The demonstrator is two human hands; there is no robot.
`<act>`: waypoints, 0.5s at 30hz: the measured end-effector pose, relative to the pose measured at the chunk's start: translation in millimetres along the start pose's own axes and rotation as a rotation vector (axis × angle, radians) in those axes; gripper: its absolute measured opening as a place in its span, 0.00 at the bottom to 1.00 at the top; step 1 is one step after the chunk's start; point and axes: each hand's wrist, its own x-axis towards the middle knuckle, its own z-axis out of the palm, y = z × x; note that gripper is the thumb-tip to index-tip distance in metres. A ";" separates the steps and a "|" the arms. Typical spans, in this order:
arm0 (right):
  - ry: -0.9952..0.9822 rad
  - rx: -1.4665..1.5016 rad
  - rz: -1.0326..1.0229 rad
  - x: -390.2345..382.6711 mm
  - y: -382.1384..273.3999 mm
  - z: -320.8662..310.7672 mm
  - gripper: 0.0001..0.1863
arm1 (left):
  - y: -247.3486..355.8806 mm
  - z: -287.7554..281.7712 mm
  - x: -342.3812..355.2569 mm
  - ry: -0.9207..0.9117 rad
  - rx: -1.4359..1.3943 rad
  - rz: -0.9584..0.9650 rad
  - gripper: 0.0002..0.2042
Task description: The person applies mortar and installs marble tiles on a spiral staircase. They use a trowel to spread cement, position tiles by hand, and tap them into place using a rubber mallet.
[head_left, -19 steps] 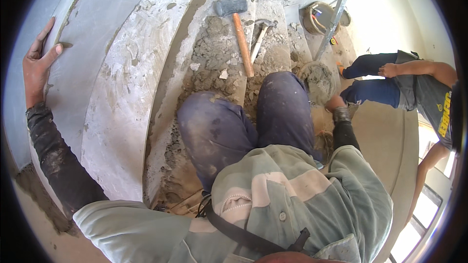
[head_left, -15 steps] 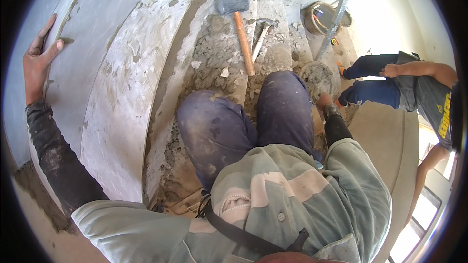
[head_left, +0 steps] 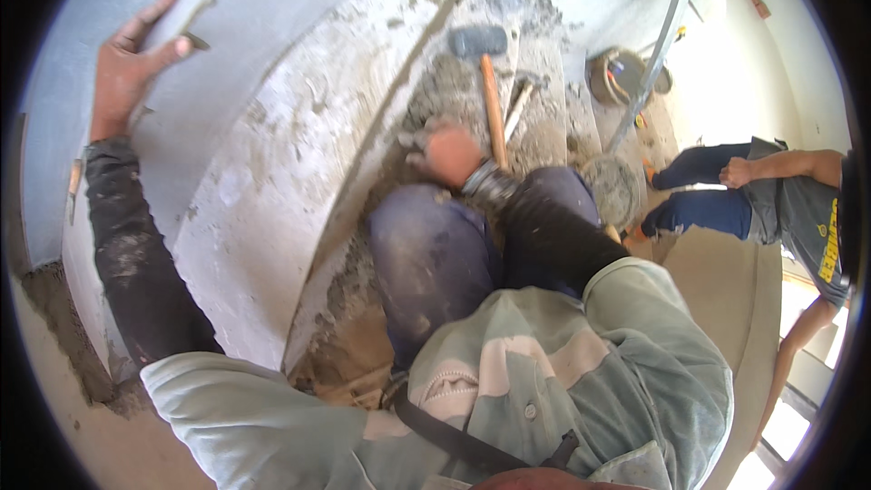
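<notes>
My left hand (head_left: 129, 77) rests against the grey upright slab (head_left: 263, 45) at the left, fingers stretched out and thumb apart near a small dark chip. My right hand (head_left: 451, 154) is low over the rough grey mortar (head_left: 445, 91) in front of my knees. Motion smears its fingers, and a greyish patch shows beside them; whether they hold anything is unclear. Just right of that hand lies a rubber mallet (head_left: 491, 100) with a black head and wooden handle. Beyond it is a hammer (head_left: 522, 107) with a pale handle.
A round bucket of grey mortar (head_left: 612, 195) stands past my right knee. Farther off are a tool bucket (head_left: 610, 77) and a long metal straightedge (head_left: 658, 50) leaning upright. Another person (head_left: 762, 191) stands at the right. A pale, mortar-smeared slab (head_left: 299, 118) runs along my left.
My right hand has left the mortar bucket and moved left across my knees to the mortar beside the mallet. My left hand stays at the slab. The whole view has shifted somewhat.
</notes>
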 end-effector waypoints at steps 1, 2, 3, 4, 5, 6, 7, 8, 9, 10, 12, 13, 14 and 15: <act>-0.011 -0.045 0.022 9.1 -13.0 16.3 0.16 | -0.9 -2.9 -3.6 0.005 0.024 -0.023 0.33; -0.025 -0.096 0.057 13.4 -18.9 27.1 0.16 | -1.5 -3.0 -3.0 0.004 0.036 -0.043 0.33; -0.038 -0.113 0.066 12.8 -11.3 32.9 0.15 | -5.7 7.1 1.3 0.023 0.009 -0.010 0.34; -0.049 -0.109 0.059 15.3 -10.8 38.4 0.15 | -2.6 7.4 -1.1 0.045 0.004 0.008 0.34; -0.063 -0.104 0.047 19.2 -9.4 43.1 0.15 | 1.5 4.7 -3.9 0.069 0.000 0.021 0.35; -0.056 -0.131 0.023 17.3 -3.7 47.9 0.14 | 6.9 5.5 -3.9 0.069 0.004 0.021 0.36; -0.048 -0.159 -0.001 15.3 4.3 51.1 0.14 | 12.5 6.0 -2.9 0.069 0.007 0.021 0.36; -0.042 -0.182 -0.026 14.2 6.0 48.2 0.13 | 15.3 5.9 -3.8 0.067 0.013 0.017 0.36; -0.035 -0.210 -0.041 12.1 7.0 45.3 0.12 | 16.5 5.8 -4.3 0.073 0.036 0.019 0.37; -0.028 -0.179 -0.031 10.7 7.1 42.8 0.12 | 17.5 4.9 -4.9 0.076 0.038 0.015 0.37; -0.014 -0.111 -0.012 11.2 -2.6 28.2 0.12 | 17.8 2.5 -7.2 0.077 0.045 0.006 0.38; -0.051 -0.096 -0.009 14.6 -5.2 28.3 0.12 | 16.2 1.2 -8.4 0.083 0.049 0.008 0.38; -0.066 -0.097 0.015 15.3 -4.7 30.9 0.12 | 16.4 2.5 -6.6 0.082 0.051 0.017 0.37; -0.081 -0.097 0.038 16.9 -4.5 33.9 0.12 | 17.5 3.2 -5.1 0.083 0.053 0.025 0.37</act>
